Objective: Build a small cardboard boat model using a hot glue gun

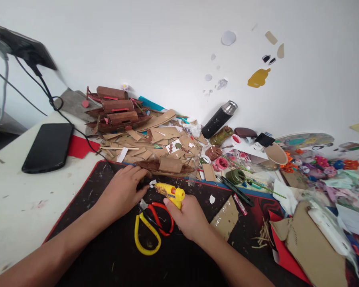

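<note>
Right hand (189,217) grips the yellow glue gun (168,190) just beyond the scissors (150,226), its long axis running leftward, nozzle towards the nearby left hand (128,189). That hand's fingers curl by the scissors' blade end; whether they pinch anything, I cannot tell. Farther beyond the scissors lies a brown model boat (170,165).

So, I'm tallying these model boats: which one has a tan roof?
The boat nearest the left hand, lying apart from the rest; its roof is tan, while the other three boats have reddish-brown roofs.
</note>
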`<state>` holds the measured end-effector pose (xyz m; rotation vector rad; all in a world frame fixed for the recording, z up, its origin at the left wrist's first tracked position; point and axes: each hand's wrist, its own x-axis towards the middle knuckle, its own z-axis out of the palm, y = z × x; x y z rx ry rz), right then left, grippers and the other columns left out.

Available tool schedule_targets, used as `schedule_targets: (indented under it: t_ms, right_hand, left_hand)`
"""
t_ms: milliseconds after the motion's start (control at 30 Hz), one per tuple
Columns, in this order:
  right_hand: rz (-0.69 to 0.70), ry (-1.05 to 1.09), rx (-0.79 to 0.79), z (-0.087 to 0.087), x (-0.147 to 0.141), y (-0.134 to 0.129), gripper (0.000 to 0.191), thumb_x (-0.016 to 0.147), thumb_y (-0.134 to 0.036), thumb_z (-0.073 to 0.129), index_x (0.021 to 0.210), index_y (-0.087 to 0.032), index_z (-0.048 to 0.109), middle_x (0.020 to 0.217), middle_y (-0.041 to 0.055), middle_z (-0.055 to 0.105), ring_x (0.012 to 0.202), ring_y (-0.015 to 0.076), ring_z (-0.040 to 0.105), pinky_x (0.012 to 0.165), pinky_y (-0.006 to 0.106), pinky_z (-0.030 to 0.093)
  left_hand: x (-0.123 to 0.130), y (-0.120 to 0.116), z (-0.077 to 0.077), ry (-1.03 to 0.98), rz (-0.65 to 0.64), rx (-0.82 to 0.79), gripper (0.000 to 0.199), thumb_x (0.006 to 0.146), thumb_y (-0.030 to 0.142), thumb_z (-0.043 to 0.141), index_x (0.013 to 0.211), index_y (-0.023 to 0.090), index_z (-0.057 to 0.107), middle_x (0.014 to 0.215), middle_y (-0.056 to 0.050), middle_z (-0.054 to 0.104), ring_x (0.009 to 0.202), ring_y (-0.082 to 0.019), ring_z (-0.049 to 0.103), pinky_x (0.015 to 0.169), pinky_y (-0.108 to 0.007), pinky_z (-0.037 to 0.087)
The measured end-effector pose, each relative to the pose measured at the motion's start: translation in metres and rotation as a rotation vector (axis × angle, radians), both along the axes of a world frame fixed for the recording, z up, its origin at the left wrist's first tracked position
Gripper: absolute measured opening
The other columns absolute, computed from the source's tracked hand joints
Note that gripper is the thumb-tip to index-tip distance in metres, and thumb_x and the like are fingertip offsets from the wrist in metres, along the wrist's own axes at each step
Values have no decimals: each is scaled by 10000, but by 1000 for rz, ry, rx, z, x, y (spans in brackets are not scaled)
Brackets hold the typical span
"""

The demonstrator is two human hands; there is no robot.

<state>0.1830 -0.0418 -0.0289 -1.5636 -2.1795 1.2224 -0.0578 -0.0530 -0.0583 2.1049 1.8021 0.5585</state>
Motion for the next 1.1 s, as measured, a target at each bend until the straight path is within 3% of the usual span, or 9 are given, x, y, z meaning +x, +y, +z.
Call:
schedule_targets:
  t_ms: [300,533,1100]
  right_hand:
    - [26,-30,28,4,1,-1,384,1016,-427,597,739,-184,706,622,33,658,618,180,595,581,264,398]
    - [32,-24,27,2,1,0,361,1021,-427,588,823,-169,745,759,66,745,701,196,645,636,265,440]
    - [46,-8,19,2,3,-4,340,1013,-432,588,889,-169,763,759,61,727,682,190,610,657,282,433]
  left_hand:
    - [-1,1,2,-52,-4,-3,153,935,275,609,1025,233,726,1019,-81,762,1010,-318,649,909,-465,497]
    - [-1,2,1,-73,-1,8,131,936,274,607,956,236,731,970,-67,760,971,-311,641,891,-453,482]
    - [3,2,4,-31,34,-6,86,918,289,639,927,244,711,947,-65,757,970,-318,641,857,-451,464]
